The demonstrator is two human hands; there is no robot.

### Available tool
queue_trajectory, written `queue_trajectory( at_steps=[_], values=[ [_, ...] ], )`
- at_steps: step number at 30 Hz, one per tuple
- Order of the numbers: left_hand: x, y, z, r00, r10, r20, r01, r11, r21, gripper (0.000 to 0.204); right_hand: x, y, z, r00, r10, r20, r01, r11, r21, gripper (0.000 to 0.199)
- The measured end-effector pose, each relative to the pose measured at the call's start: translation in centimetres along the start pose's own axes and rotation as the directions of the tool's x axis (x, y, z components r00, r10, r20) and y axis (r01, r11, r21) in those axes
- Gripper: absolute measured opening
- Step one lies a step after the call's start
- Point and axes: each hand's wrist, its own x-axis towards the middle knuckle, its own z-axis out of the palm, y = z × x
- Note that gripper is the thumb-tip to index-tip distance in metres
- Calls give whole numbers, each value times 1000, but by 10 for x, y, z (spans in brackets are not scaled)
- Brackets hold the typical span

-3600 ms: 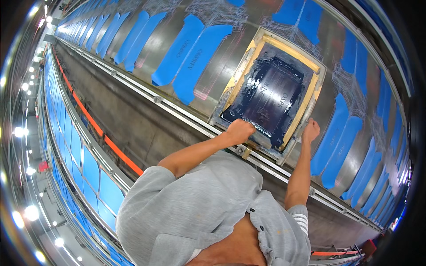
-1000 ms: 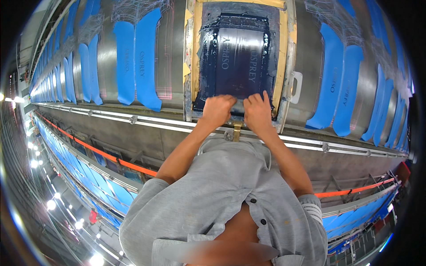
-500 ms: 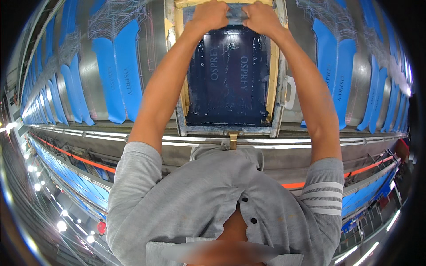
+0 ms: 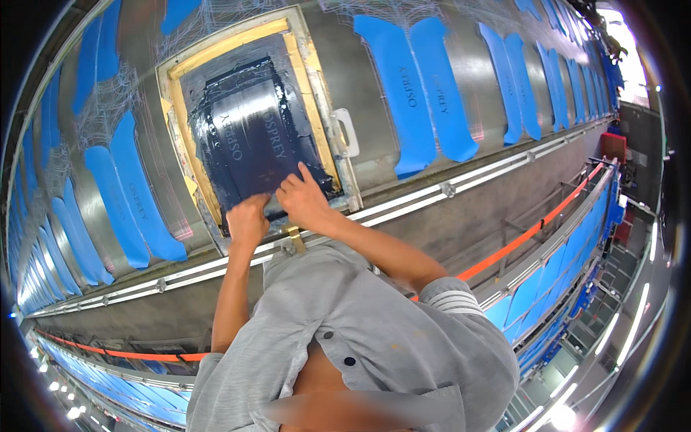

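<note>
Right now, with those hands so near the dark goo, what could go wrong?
The left hand and right hand are right by wet-looking dark ink, so fingers could get smeared. The grey shirt appears close to the near end of the screen-printing frame and might get stained.

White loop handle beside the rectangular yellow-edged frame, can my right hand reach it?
Probably yes: your bare right hand is nearby, with only the frame's right rail between it and the handle.
</note>
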Motion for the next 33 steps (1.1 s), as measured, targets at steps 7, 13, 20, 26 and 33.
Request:
queue_trajectory(
  at_steps=[7, 13, 20, 26, 33],
  values=[
    [-33, -4, 17, 1000, 17, -23, -15, 998, 53, 44, 6, 38, -30, 998, 66, 14, -65, 878, 474, 48],
    [-28, -6, 16, 1000, -13, 8, 13, 997, 75, 46, 37, 125, -37, 613, 712, -342, -647, 701, 300, 41],
    [-23, -1, 19, 999, 22, -44, -20, 999, 49, 43, 47, 144, -29, 524, 836, -162, -738, 540, 405, 34],
    [-46, 3, 22, 986, 74, -147, -89, 991, -101, 44, 26, 136, -57, 596, 673, -438, -495, 737, 460, 24],
    [-33, 42, 12, 990, -6, -138, 6, 1000, 2, 43, 33, 155, -65, 624, 677, -390, -429, 714, 554, 25]
  ],
)
